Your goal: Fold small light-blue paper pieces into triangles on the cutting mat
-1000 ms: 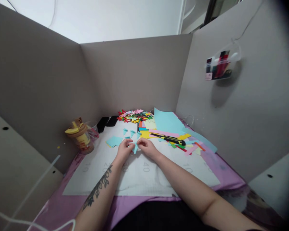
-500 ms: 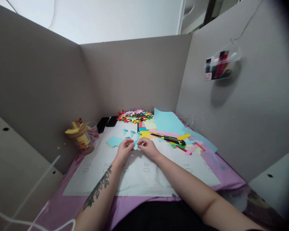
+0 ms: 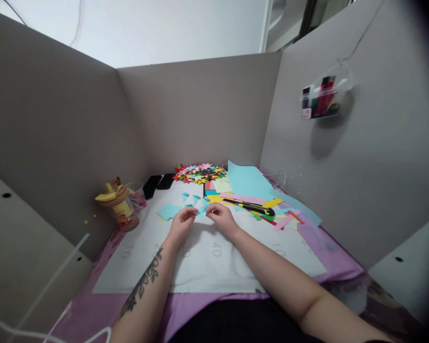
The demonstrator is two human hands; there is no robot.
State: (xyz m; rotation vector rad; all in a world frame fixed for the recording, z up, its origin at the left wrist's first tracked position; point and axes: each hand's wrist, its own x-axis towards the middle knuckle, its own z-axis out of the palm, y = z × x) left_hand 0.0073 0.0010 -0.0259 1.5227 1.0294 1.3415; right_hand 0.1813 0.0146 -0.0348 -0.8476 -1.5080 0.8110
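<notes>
Between my two hands is a small piece of light-blue paper (image 3: 201,209), pinched at its left side by my left hand (image 3: 183,221) and at its right by my right hand (image 3: 222,217). Both hands are closed at the fingertips, just above the white mat (image 3: 136,271). Beyond them lie several small folded light-blue paper pieces (image 3: 196,197). A stack of light-blue paper sheets (image 3: 168,211) rests left of my left hand. Whether the held paper is folded is too small to make out fully.
A heap of colourful paper stars (image 3: 200,172) lies at the back. To the right are a yellow-black utility knife (image 3: 252,206), paper strips (image 3: 288,221) and a large blue sheet (image 3: 248,181). Two black phones (image 3: 152,186) and a lidded cup (image 3: 121,207) stand or lie at left.
My hands have moved slightly apart, and the light-blue paper between them now shows wider, spanning from one hand to the other. The view has shifted a little.
</notes>
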